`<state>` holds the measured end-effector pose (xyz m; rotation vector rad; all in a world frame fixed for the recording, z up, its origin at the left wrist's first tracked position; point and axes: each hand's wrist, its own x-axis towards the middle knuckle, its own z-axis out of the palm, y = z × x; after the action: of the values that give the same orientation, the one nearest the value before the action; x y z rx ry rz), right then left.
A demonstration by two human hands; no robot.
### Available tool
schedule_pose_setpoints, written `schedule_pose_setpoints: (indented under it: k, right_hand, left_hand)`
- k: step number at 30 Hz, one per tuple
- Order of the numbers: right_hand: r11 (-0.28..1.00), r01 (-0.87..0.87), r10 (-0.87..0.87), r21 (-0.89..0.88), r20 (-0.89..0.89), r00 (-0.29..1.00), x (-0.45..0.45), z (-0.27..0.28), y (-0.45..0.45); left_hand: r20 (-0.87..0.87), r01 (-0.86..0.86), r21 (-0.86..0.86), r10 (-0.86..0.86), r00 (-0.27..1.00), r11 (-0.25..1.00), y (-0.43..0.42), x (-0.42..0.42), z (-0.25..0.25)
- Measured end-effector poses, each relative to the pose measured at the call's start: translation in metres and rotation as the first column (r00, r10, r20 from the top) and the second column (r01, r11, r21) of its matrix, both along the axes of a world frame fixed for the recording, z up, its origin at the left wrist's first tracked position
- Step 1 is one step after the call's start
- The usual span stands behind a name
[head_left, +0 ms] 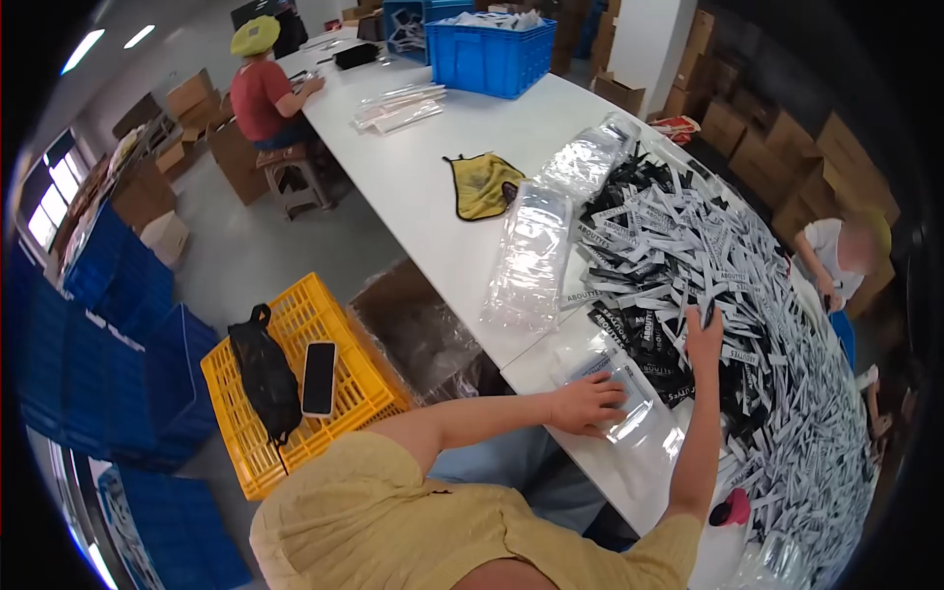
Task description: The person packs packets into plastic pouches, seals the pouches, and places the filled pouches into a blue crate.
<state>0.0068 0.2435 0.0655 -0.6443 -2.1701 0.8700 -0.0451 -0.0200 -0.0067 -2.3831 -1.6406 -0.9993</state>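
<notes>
Head view: the left hand (588, 403) lies flat, grip spread wide, on a clear bag (641, 395) by the desk's (413, 187) near edge, while the right hand (702, 344) is at the heap of printed strips (688, 246) extending toward the far edge, its grip too unclear to tell. How much is done cannot be told; much appears left, the heap being large.

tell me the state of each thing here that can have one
left hand: palm down on clear plastic
right hand: at the packet heap, grip unclear
packet heap: loose, jumbled
phone: face up, screen dark
blue bin on table: open, filled
cardboard box beside yellow crate: open
ceiling lights: lit
</notes>
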Motion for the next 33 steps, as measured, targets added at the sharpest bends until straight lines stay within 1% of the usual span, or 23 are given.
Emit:
schedule_pose_setpoints:
  k: [1,2,4,6,7,9,10,11,12,15,16,18,19,20,21,22,23,24,25,27,28,31,33]
  right_hand:
    - [0.974,-0.06,0.049,-0.22,-0.054,0.997,0.011,0.014,-0.024]
    - [0.895,-0.126,0.086,-0.428,-0.113,0.99,0.023,0.03,-0.056]
    - [0.817,-0.137,0.106,-0.56,-0.087,0.991,0.048,0.016,-0.086]
    - [0.816,-0.21,0.197,-0.539,-0.082,0.977,0.071,0.019,-0.137]
    - [0.993,-0.085,0.088,0.087,-0.033,0.996,0.077,0.011,-0.165]
    - [0.985,-0.063,0.093,0.16,-0.192,0.977,0.091,-0.004,-0.206]
    - [0.884,-0.259,0.118,-0.389,-0.352,0.929,0.098,-0.014,-0.219]
    - [0.938,-0.284,0.193,-0.196,-0.383,0.903,0.097,-0.03,-0.227]
    - [0.955,-0.297,0.272,0.001,-0.399,0.875,0.092,-0.05,-0.233]
    - [0.965,-0.262,0.26,-0.014,-0.059,0.964,0.098,-0.097,-0.238]
    - [0.964,-0.258,0.26,0.056,-0.023,0.965,0.101,-0.09,-0.232]
    - [0.955,-0.239,0.236,0.177,0.039,0.971,0.107,-0.074,-0.226]
    - [0.991,-0.13,0.126,-0.037,-0.085,0.988,0.109,-0.083,-0.219]
    - [0.964,-0.043,-0.006,-0.262,-0.184,0.983,0.109,-0.098,-0.213]
    - [0.877,0.015,-0.151,-0.48,-0.247,0.957,0.108,-0.11,-0.205]
    - [0.773,-0.039,-0.171,-0.633,-0.267,0.948,0.107,-0.096,-0.2]
    - [0.639,-0.094,-0.194,-0.763,-0.279,0.941,0.109,-0.067,-0.196]
    - [0.48,-0.149,-0.218,-0.865,-0.282,0.934,0.111,-0.044,-0.194]
    - [0.519,-0.14,-0.189,-0.843,-0.273,0.943,0.111,-0.031,-0.193]
    - [0.594,-0.125,-0.132,-0.795,-0.249,0.96,0.111,-0.012,-0.192]
    - [0.553,-0.12,-0.152,-0.824,-0.241,0.958,0.111,-0.005,-0.193]
    - [0.443,-0.127,-0.198,-0.888,-0.235,0.952,0.11,0.002,-0.189]
    - [0.576,-0.033,-0.302,-0.817,-0.25,0.92,0.11,0.002,-0.18]
  left_hand:
    - [0.004,0.0,0.009,0.0,1.0,1.0,-0.001,0.001,-0.002]
    - [0.006,-0.003,0.017,0.003,1.0,1.0,0.0,0.002,-0.005]
    - [0.016,-0.007,0.029,0.007,1.0,1.0,0.002,0.002,-0.011]
    - [0.023,-0.007,0.035,0.006,1.0,0.999,0.005,-0.001,-0.014]
    - [0.1,-0.014,0.028,0.011,0.995,1.0,0.006,-0.001,-0.015]
    - [0.257,-0.021,0.02,0.015,0.966,1.0,0.012,0.0,-0.015]
    - [0.318,-0.069,-0.089,0.094,0.944,0.994,0.018,0.001,-0.015]
    - [0.365,-0.109,-0.199,0.177,0.914,0.974,0.026,-0.002,-0.013]
    - [0.401,-0.142,-0.311,0.265,0.877,0.94,0.027,-0.006,-0.012]
    - [0.503,-0.194,-0.467,0.44,0.744,0.863,0.022,-0.017,0.024]
    - [0.554,-0.223,-0.358,0.398,0.732,0.907,0.025,-0.018,0.025]
    - [0.628,-0.27,-0.145,0.299,0.718,0.952,0.021,-0.02,0.026]
    - [0.57,-0.307,-0.157,0.34,0.748,0.939,0.019,-0.02,0.031]
    - [0.57,-0.298,-0.089,0.294,0.767,0.95,0.012,-0.016,0.041]
    - [0.568,-0.292,-0.02,0.251,0.784,0.956,0.003,-0.01,0.05]
    - [0.563,-0.287,0.05,0.21,0.799,0.957,-0.004,-0.006,0.06]
    - [0.408,-0.237,0.107,0.175,0.896,0.966,-0.011,-0.005,0.069]
    - [0.238,-0.179,0.15,0.14,0.961,0.972,-0.017,-0.004,0.076]
    - [0.062,-0.114,0.178,0.104,0.993,0.977,-0.021,-0.003,0.08]
    - [-0.086,0.008,0.257,0.014,0.996,0.966,-0.024,-0.001,0.081]
    - [-0.162,0.075,0.289,-0.028,0.986,0.954,-0.026,0.0,0.083]
    - [-0.216,0.085,0.284,-0.022,0.976,0.955,-0.027,0.0,0.089]
    - [-0.133,-0.028,0.254,0.063,0.989,0.967,-0.024,0.001,0.089]
